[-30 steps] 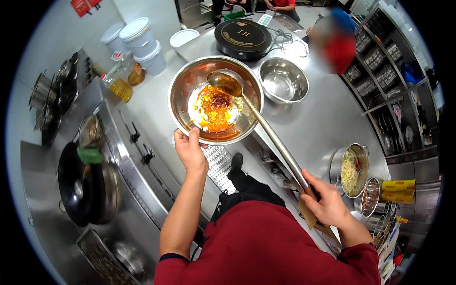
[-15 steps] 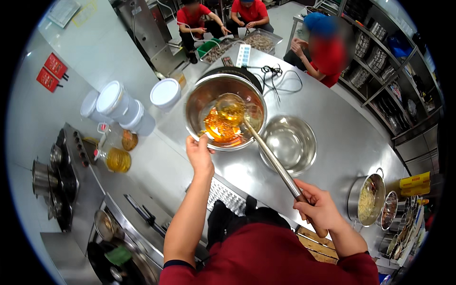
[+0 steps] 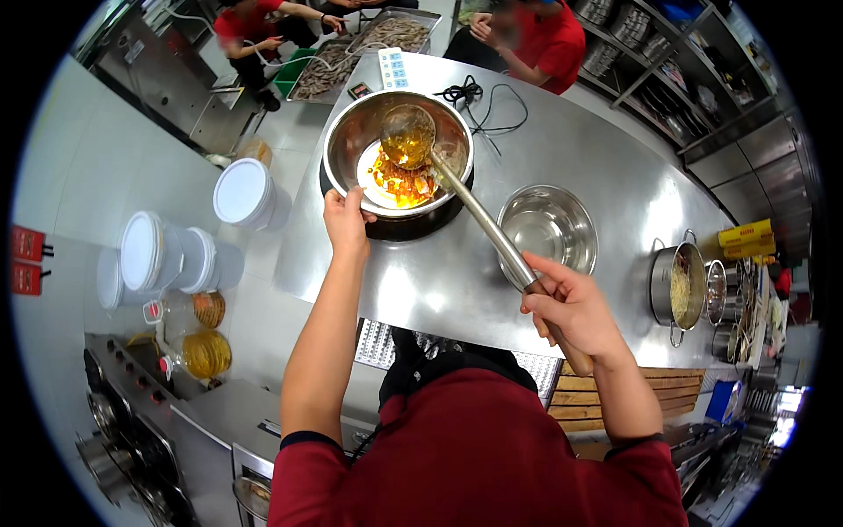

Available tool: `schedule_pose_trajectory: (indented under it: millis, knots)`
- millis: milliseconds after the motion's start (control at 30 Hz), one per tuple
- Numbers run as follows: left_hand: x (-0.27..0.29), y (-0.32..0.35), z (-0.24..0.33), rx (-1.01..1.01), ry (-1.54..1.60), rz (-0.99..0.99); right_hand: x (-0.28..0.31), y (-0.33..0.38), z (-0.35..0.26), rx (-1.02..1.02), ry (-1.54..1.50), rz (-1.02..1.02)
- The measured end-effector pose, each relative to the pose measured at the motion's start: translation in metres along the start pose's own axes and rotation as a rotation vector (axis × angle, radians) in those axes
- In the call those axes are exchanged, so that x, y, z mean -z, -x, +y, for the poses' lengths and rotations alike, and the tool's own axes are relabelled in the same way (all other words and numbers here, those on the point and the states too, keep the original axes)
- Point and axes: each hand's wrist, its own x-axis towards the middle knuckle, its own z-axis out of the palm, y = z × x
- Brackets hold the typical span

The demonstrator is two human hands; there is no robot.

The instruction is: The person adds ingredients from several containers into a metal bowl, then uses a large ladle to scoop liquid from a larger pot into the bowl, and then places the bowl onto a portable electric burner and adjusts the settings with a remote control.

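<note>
My left hand pinches the near rim of a steel mixing bowl, thumb on top. Orange-red oily liquid with darker bits lies in the bowl's bottom. In my right hand is the wooden grip of a long-handled ladle. Its round head hangs inside the bowl, over the orange liquid, with yellow-orange liquid showing in it. A round black base shows below the bowl's near side; whether the bowl touches it I cannot tell. A second steel bowl stands to the right on the table.
The steel table carries a power strip, a black cable and a pot of pale shreds. White lidded buckets and oil jugs stand left. Co-workers in red sit beyond, near trays of shrimp-like food.
My view has swung right. The mixing bowl has moved away from me over the black base, which now shows on its near side instead of behind it. Both hands keep their holds.
</note>
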Motion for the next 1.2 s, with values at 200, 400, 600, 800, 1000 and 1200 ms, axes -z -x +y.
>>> schedule_pose_trajectory:
  millis: [200,400,600,800,1000,1200]
  knots:
    - [0.008,0.003,0.008,0.027,-0.104,-0.066,-0.02,-0.006,0.007,-0.054,-0.05,0.044]
    - [0.008,0.012,0.016,0.084,-0.057,-0.085,-0.016,-0.016,0.007,-0.082,-0.101,-0.034]
    - [0.026,0.011,0.023,0.116,-0.183,-0.162,-0.002,-0.032,0.01,-0.065,-0.164,-0.174]
    - [0.066,-0.019,0.053,0.081,-0.207,-0.087,-0.002,-0.041,0.012,-0.057,-0.235,-0.181]
    - [0.077,-0.16,0.073,-0.112,-0.575,-0.284,-0.018,-0.034,0.012,-0.101,-0.442,0.076]
    - [0.014,-0.31,0.031,-0.52,-1.001,-0.581,-0.052,-0.016,0.135,-0.098,-0.676,0.669]
